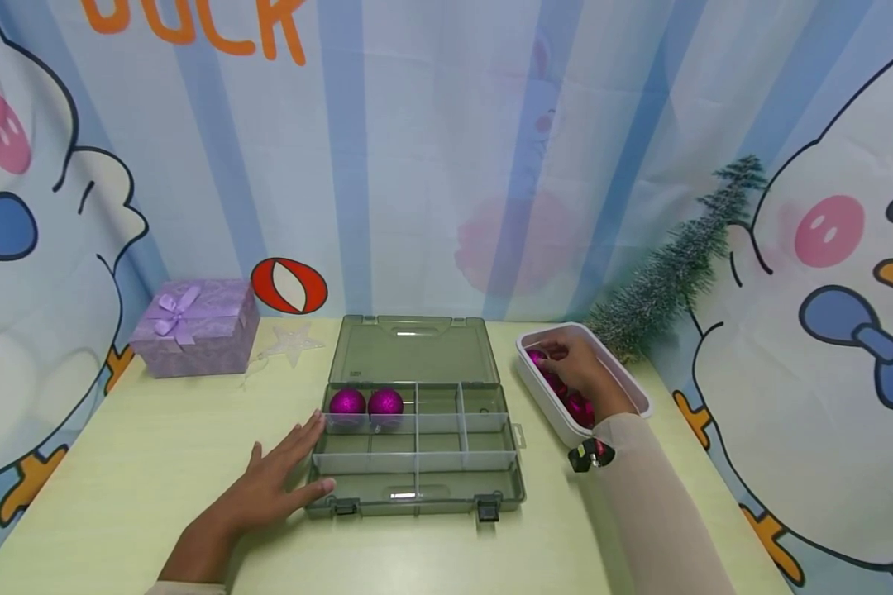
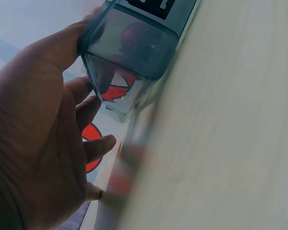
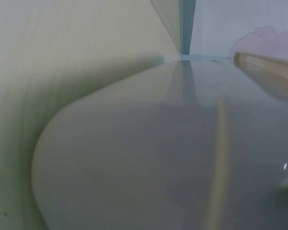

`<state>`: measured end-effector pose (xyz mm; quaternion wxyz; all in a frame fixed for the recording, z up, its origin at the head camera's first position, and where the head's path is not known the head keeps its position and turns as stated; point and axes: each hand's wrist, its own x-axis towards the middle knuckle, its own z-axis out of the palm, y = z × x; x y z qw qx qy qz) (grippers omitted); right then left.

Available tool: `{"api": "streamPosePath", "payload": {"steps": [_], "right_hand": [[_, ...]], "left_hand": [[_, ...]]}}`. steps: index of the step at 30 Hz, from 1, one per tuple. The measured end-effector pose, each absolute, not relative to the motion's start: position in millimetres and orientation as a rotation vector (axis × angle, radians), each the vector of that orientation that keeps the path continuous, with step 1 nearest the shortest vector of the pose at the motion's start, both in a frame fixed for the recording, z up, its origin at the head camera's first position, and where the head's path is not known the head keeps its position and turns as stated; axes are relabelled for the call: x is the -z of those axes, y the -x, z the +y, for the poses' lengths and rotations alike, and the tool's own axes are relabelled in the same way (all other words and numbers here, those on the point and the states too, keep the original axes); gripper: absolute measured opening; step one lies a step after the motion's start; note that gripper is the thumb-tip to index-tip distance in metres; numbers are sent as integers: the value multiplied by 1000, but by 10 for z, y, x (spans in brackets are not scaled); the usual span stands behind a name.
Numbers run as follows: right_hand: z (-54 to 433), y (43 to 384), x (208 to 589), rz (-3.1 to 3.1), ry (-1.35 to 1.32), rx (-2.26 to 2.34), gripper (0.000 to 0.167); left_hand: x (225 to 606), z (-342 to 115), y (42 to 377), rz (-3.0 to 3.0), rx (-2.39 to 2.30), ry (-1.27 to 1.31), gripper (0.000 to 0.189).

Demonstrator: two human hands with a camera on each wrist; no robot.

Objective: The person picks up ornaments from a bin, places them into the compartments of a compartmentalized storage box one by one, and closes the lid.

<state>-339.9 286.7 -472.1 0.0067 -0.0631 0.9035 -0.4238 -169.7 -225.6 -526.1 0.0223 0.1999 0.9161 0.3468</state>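
A translucent grey-green compartment organizer box (image 1: 469, 483) lies with its lid (image 1: 409, 351) laid back. Two glittery magenta balls, a left one (image 1: 347, 402) and a right one (image 1: 385, 402), sit side by side in its back left compartment. My left hand (image 1: 268, 483) rests at the box's left side, fingers spread, thumb on the front left corner; the left wrist view shows this hand (image 2: 43, 110) against the clear wall. My right hand (image 1: 584, 372) reaches into a white bin (image 1: 558, 417), fingertips at a magenta ball (image 1: 537, 357). Whether it grips that ball I cannot tell.
More magenta balls (image 1: 580, 409) lie in the bin under the right hand. A purple gift box (image 1: 197, 330) and a pale star (image 1: 293, 342) are at the back left. Behind the bin leans a small frosted tree (image 1: 670, 273). A printed curtain (image 1: 432, 165) closes off the table's back.
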Motion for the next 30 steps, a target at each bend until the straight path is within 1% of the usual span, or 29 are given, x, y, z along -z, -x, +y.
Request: {"api": "streamPosePath", "payload": {"steps": [9,25,30], "right_hand": [[2879,3436,4784,2807,271,1293,38],[2908,3403,4813,2869,127,1204,35],[2939,3380,4778,2919,141,1227,34]], "left_hand": [[5256,-2256,1702,2839,-1075,-622,92],[5275,-2249,1700,2856,-1065,-627,91],[5272,-2253,1695,2850,-1080,-631,91]]}}
